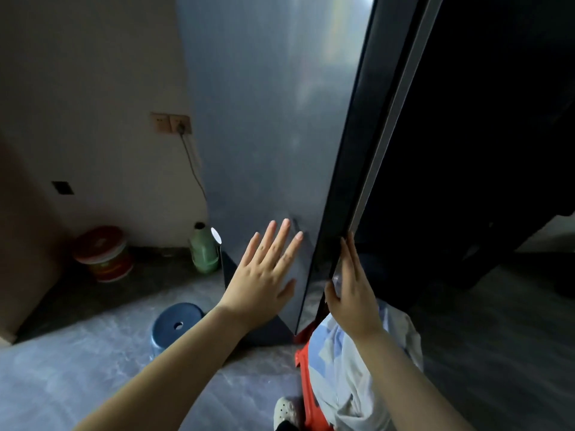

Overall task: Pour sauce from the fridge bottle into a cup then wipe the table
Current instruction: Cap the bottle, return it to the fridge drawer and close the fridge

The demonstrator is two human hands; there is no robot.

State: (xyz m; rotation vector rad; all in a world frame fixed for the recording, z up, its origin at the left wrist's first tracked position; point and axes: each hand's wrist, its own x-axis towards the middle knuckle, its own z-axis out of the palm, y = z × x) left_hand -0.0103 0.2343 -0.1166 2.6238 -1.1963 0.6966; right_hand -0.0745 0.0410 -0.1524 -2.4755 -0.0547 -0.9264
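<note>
The tall grey-blue fridge (267, 119) fills the middle of the head view. My left hand (264, 275) lies flat against its side panel low down, fingers straight and spread. The dark fridge door (351, 169) stands just to the right, its edge turned towards me, with a pale seal strip running along it. My right hand (351, 287) holds the lower part of that door edge, thumb on the near side and fingers on the far side. Beyond the door everything is dark. No bottle and no cup show here.
A blue plastic stool (175, 321) stands on the grey floor below my left arm. A green jug (203, 250) and a red-and-white bucket (104, 253) sit by the wall. A cable hangs from a wall socket (179, 124). A red stool (306, 377) is under my knee.
</note>
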